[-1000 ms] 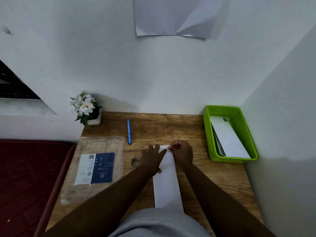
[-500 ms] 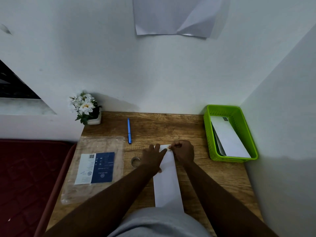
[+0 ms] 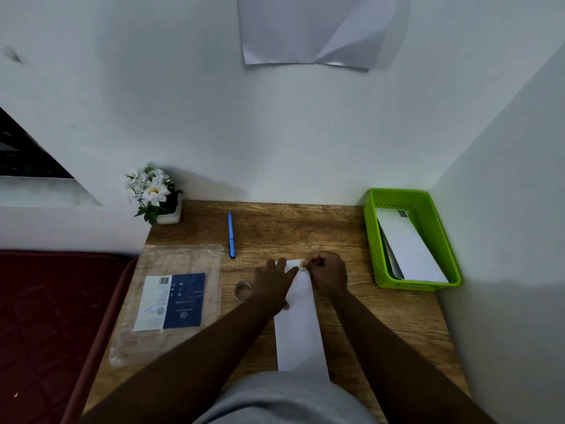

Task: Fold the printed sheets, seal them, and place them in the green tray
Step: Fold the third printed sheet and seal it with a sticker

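Observation:
A folded white sheet (image 3: 299, 328) lies lengthwise on the wooden desk (image 3: 382, 316), running from my lap toward the wall. My left hand (image 3: 275, 281) presses flat on its far left part, fingers spread. My right hand (image 3: 328, 272) is curled at the sheet's far right corner, pinching something small and pale there, perhaps a bit of tape. A clear tape roll (image 3: 243, 290) sits just left of my left hand. The green tray (image 3: 371, 240) stands at the desk's far right and holds folded white sheets (image 3: 409, 246).
A blue pen (image 3: 231, 234) lies near the back middle. A clear plastic packet with a blue and white label (image 3: 171, 301) covers the left of the desk. A small pot of white flowers (image 3: 154, 194) stands in the back left corner. Walls close behind and right.
Almost nothing differs. Both hands stay at the far end of the folded sheet, with the right fingers shifting slightly at the corner.

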